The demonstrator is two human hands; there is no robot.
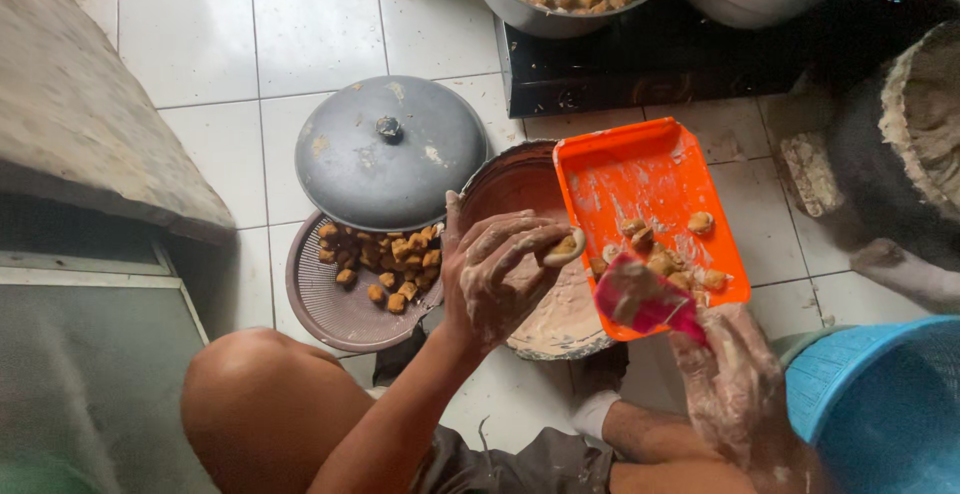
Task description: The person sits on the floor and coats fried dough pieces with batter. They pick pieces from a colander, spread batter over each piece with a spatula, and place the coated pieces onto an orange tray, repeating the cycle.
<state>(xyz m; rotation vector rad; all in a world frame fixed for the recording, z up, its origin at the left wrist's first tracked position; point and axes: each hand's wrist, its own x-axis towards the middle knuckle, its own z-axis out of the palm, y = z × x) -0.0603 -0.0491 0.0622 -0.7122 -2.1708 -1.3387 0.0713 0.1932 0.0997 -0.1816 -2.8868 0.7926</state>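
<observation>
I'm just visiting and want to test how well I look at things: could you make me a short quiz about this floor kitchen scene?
1. True or false: the orange tray rests partly over the batter bowl.
2. What does the left hand pinch at its fingertips?
A. a battered piece
B. a spoon
C. a pan lid
3. What lies on the round brown sieve tray beside the fried pieces?

Key
1. True.
2. A. Meanwhile the right hand holds a pink scraper over the tray.
3. A grey domed lid, covering its upper part.
</observation>
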